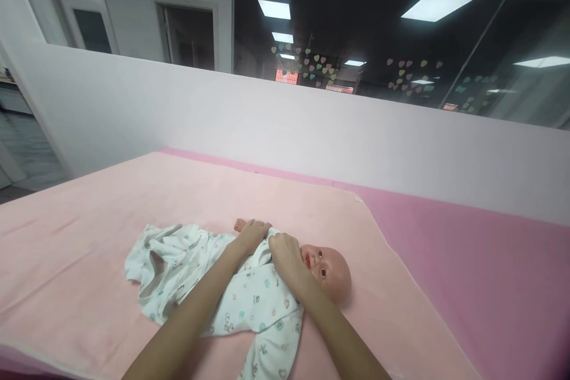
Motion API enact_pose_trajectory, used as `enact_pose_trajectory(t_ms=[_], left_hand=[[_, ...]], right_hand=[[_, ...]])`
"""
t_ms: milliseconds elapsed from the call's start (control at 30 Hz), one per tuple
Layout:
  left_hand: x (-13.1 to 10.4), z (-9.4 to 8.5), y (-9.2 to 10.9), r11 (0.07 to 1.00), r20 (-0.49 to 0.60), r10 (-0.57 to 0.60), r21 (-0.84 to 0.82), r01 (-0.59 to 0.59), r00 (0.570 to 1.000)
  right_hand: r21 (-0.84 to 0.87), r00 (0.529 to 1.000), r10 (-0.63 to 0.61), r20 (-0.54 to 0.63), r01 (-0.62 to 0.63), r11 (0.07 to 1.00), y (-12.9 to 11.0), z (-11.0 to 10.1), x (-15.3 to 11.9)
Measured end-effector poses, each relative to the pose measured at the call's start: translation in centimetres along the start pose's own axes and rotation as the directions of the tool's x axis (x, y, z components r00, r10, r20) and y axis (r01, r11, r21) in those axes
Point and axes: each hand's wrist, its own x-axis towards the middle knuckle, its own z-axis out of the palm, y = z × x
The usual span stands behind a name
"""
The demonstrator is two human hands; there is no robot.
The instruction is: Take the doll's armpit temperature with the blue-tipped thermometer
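A baby doll (335, 273) lies on its back, its bald head toward the right. It wears a white baby outfit (256, 300) printed with small animals and dots; the lower part lies loose and rumpled at the left. My left hand (253, 236) is closed over the far sleeve, beside the doll's small hand (239, 225) that pokes out. Close to the doll's chin, my right hand (285, 255) has its fingers curled tight on the outfit's cloth near the shoulder. My fingertips are partly hidden. The near sleeve stretches toward me.
Beneath the doll is a pale pink sheet (111, 202) over a darker pink surface (467, 249). A low white wall (312, 130) runs along the far side. Beyond stand a large window (356, 29) with heart stickers and an open doorway (191, 38).
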Motion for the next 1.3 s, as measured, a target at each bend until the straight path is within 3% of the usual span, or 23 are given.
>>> enact_pose_trajectory(t_ms=[200, 367, 467, 567, 667, 733, 833, 867, 933, 1033, 1133, 1233, 1300], left_hand=[[-1.1, 0.5, 0.1, 0.996, 0.005, -0.079, 0.044, 0.079, 0.997], [-1.6, 0.1, 0.1, 0.992, 0.049, -0.121, -0.010, 0.122, 0.991], [-2.0, -0.1, -0.1, 0.988, 0.097, -0.102, -0.104, 0.112, 0.990], [-2.4, -0.4, -0.1, 0.977, 0.110, -0.088, -0.183, 0.107, 0.990], [-2.6, -0.5, -0.1, 0.965, 0.119, -0.106, -0.227, 0.131, 0.987], [-2.6, -0.4, -0.1, 0.961, 0.119, -0.135, -0.227, 0.159, 0.984], [-2.5, -0.1, -0.3, 0.964, 0.107, -0.151, -0.204, 0.171, 0.983], [-2.5, 0.0, -0.4, 0.966, 0.105, -0.147, -0.197, 0.165, 0.984], [-2.4, 0.3, -0.5, 0.970, 0.098, -0.138, -0.185, 0.155, 0.986], [-2.4, 0.5, -0.6, 0.973, 0.082, -0.149, -0.165, 0.160, 0.986], [-2.5, 0.5, -0.6, 0.974, 0.082, -0.155, -0.154, 0.166, 0.985], [-2.5, 0.5, -0.5, 0.974, 0.091, -0.152, -0.156, 0.165, 0.984], [-2.5, 0.4, -0.5, 0.974, 0.093, -0.152, -0.154, 0.165, 0.984]], right_hand=[[-0.088, 0.985, -0.119, -0.124, 0.109, 0.990, 0.8, 0.3, -3.4], [-0.105, 0.939, -0.209, -0.273, 0.186, 0.977, 1.5, 2.9, -7.9], [0.012, 0.885, -0.181, -0.429, 0.206, 0.979, 2.5, 3.5, -9.5], [0.228, 0.850, -0.072, -0.522, 0.220, 0.949, 5.0, 2.5, -9.8], [0.542, 0.890, 0.159, -0.428, 0.112, 0.833, 8.5, 1.9, -9.4], [0.760, 0.914, 0.273, -0.300, 0.057, 0.647, 10.5, 2.4, -8.9], [0.956, 0.922, 0.346, -0.174, 0.074, 0.285, 12.1, 4.2, -8.5], [0.978, 0.920, 0.363, -0.150, 0.083, 0.194, 12.3, 4.8, -8.4], [0.991, 0.914, 0.386, -0.122, 0.091, 0.096, 12.4, 5.7, -8.4], [0.991, 0.904, 0.408, -0.131, 0.112, 0.070, 12.3, 6.5, -8.4], [0.989, 0.856, 0.496, -0.146, 0.135, 0.058, 12.4, 7.3, -8.5], [0.978, 0.782, 0.587, -0.208, 0.156, 0.138, 12.6, 8.1, -8.7], [0.966, 0.766, 0.591, -0.254, 0.173, 0.191, 12.6, 8.4, -8.8]])
